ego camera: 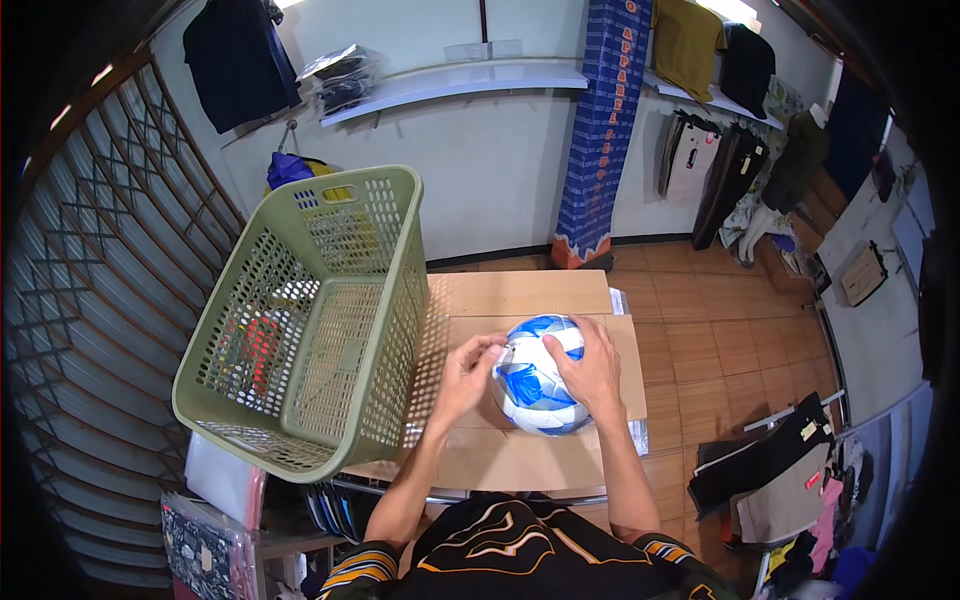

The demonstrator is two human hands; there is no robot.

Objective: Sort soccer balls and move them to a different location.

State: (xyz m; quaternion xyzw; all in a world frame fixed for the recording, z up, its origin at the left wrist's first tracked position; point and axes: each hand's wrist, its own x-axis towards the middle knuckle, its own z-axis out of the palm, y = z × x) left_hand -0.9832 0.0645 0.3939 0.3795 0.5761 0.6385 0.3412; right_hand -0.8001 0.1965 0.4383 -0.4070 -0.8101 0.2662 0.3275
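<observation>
A white, grey and blue soccer ball (536,379) rests on a cardboard-covered surface (517,461) in front of me. My right hand (592,360) is spread over the ball's upper right side, thumb on top, and holds it. At the ball's upper left edge, my left hand (469,371) has its thumb and index finger brought together near the panel surface. Something small and thin seems to be between those fingertips, touching the ball, but it is too small to name.
A large green perforated plastic basket (349,352) stands at the left on the same surface. Beyond are a white wall shelf (457,82) and a blue wrapped pillar (604,135). Folded trousers (780,480) hang on a rack at the lower right. A metal folding gate (112,225) lines the left.
</observation>
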